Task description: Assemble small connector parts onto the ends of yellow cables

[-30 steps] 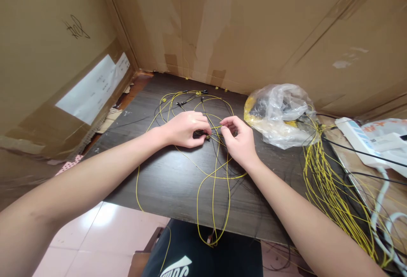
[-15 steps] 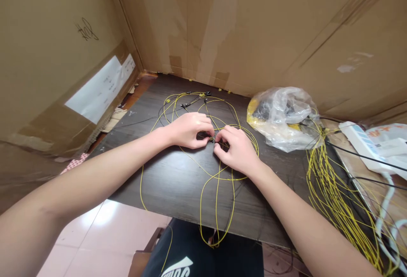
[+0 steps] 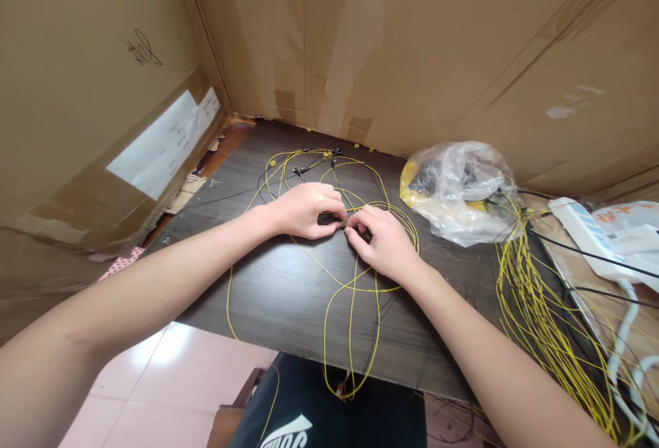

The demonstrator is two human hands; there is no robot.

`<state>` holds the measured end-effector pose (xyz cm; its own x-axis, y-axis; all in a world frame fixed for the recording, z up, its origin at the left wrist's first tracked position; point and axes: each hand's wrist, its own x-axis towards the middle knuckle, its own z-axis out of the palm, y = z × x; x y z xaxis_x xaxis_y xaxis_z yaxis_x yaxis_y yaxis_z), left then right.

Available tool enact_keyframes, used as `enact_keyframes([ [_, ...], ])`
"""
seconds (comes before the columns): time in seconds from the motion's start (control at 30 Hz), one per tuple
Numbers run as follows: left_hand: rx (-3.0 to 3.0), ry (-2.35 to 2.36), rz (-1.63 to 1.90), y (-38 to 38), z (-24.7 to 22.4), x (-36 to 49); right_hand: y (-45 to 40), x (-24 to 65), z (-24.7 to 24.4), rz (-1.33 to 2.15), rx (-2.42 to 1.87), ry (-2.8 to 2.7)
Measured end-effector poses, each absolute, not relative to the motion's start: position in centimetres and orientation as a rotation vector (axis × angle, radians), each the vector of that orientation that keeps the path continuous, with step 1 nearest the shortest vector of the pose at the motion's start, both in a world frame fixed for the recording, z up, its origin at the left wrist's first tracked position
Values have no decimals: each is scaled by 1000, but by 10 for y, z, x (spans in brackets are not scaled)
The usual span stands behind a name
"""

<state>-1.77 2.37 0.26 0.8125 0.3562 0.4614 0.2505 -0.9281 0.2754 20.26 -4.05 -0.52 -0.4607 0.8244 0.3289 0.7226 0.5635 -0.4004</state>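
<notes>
1. Landmark: a crumpled, clear plastic bag (image 3: 458,191) with yellow and black contents, resting on a dark wood-grain tabletop (image 3: 278,297).
2. Left hand (image 3: 314,211): left of the bag and slightly nearer the wearer. Thumb and forefinger are drawn together in a pinch on a tiny dark-and-yellow piece (image 3: 344,224).
3. Right hand (image 3: 385,242): between the left hand and the bag, nearer the wearer than the bag. Thumb and forefinger are nearly closed at the same piece; whether they grip it cannot be told.
4. Thin yellow cables (image 3: 325,338): looped across the tabletop left of the bag, passing around and beneath both hands; one loop hangs over the edge nearest the wearer.
5. Small black connectors (image 3: 336,151): left of the bag, beyond the left hand.
6. Dense bundle of yellow cables (image 3: 530,304): runs from the bag's right side towards the wearer.
7. White power strip (image 3: 579,232): right of the bag.
8. Brown cardboard wall (image 3: 412,57): behind the bag.
</notes>
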Motion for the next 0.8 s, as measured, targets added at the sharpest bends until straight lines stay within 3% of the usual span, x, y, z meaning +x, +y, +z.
enact_keyframes([
  [0.8, 2776, 549, 749, 20, 3, -16, -40, 200, -6, 270, -1221, -2269],
])
